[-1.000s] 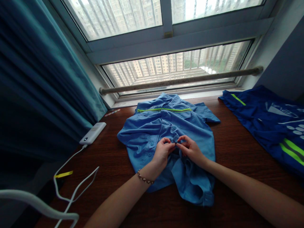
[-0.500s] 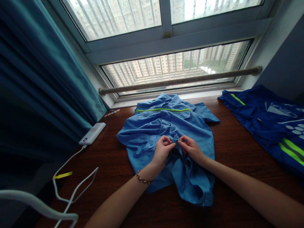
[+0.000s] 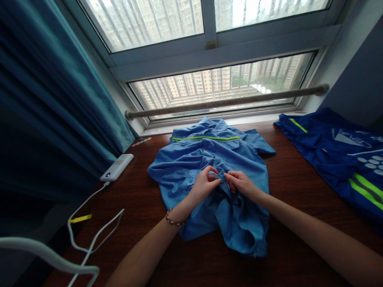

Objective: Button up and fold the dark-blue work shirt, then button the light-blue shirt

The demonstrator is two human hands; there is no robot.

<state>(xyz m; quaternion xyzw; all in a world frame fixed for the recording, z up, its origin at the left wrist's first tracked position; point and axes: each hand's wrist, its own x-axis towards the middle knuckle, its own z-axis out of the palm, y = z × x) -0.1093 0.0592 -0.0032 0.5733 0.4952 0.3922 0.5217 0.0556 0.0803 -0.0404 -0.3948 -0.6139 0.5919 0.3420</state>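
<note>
A light blue work shirt (image 3: 185,159) with a yellow-green stripe lies spread on the dark wooden table (image 3: 299,187), collar toward the window. My left hand (image 3: 205,184), with a beaded bracelet on its wrist, pinches the shirt's front edge at mid-chest. My right hand (image 3: 241,182) pinches the opposite edge right beside it, fingertips almost meeting over a button. The lower part of the shirt is bunched toward me.
A white power bank (image 3: 117,167) lies at the table's left, with white cables (image 3: 89,243) trailing toward me. A dark blue garment (image 3: 338,151) with yellow-green stripes lies at the right. A teal curtain (image 3: 44,99) hangs at the left, and a window with a rail runs behind.
Both hands have shifted slightly up the shirt front, staying pinched together on the placket. The lower shirt fabric has been drawn a little away from me.
</note>
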